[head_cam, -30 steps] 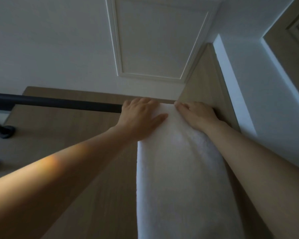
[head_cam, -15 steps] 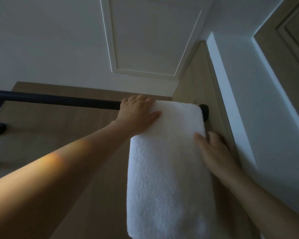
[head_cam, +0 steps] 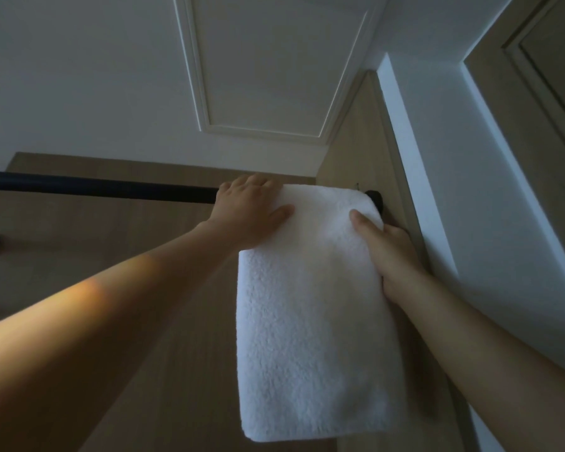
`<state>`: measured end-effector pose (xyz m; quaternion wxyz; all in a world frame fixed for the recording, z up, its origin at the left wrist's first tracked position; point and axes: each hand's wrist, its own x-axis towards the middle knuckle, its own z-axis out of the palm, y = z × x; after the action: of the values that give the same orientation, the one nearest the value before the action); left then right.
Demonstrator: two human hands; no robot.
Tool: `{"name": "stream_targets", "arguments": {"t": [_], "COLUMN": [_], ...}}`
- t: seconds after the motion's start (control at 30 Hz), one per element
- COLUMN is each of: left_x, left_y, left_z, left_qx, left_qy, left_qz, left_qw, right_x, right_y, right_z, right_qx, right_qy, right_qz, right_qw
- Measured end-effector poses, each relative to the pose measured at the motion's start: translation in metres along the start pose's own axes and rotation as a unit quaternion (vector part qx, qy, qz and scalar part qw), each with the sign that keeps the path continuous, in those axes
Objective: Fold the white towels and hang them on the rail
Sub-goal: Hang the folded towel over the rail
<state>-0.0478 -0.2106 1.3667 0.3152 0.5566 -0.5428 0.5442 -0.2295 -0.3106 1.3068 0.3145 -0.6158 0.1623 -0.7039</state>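
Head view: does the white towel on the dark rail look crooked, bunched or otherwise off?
Nothing stands out. The white fluffy folded towel hangs flat over the dark round rail, edges straight, close to its black end mount. The left hand holds its top corner; the right hand pinches its right edge.

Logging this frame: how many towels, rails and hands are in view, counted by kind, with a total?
white towel: 1, draped over the rail
dark rail: 1
hands: 2, left hand at the towel's top left corner, right hand pinching its right edge
Total: 4
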Motion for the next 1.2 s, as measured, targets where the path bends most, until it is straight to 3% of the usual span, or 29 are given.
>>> {"name": "stream_targets", "arguments": {"t": [0.17, 0.3, 0.4, 0.53, 0.67, 0.97, 1.2], "left_x": [0.002, -0.028, -0.070, -0.086, -0.071, -0.062, -0.027], "left_y": [0.000, 0.005, 0.006, 0.005, 0.008, 0.014, 0.011], "left_z": [-0.002, -0.003, 0.007, 0.015, 0.011, 0.009, 0.000], "left_qx": [-0.007, -0.118, -0.190, -0.374, -0.465, -0.454, -0.426], "left_qy": [-0.018, 0.088, 0.111, -0.017, 0.008, 0.098, 0.149], "left_qz": [-0.006, -0.007, -0.090, -0.214, -0.298, -0.320, -0.284], "left_qw": [1.000, 0.989, 0.971, 0.902, 0.833, 0.826, 0.846], "right_x": [0.011, 0.008, 0.007, 0.005, 0.001, -0.016, 0.003], "right_y": [-0.010, -0.009, -0.007, -0.009, -0.011, -0.004, -0.030], "right_z": [0.005, 0.008, 0.006, 0.005, 0.005, -0.017, -0.004], "right_qx": [0.001, -0.013, -0.011, 0.007, -0.003, -0.097, -0.082], "right_qy": [0.004, 0.017, 0.011, 0.007, -0.002, -0.047, 0.034], "right_qz": [0.033, 0.023, 0.018, 0.007, 0.017, -0.011, -0.082], "right_qw": [0.999, 1.000, 1.000, 1.000, 1.000, 0.994, 0.993]}}
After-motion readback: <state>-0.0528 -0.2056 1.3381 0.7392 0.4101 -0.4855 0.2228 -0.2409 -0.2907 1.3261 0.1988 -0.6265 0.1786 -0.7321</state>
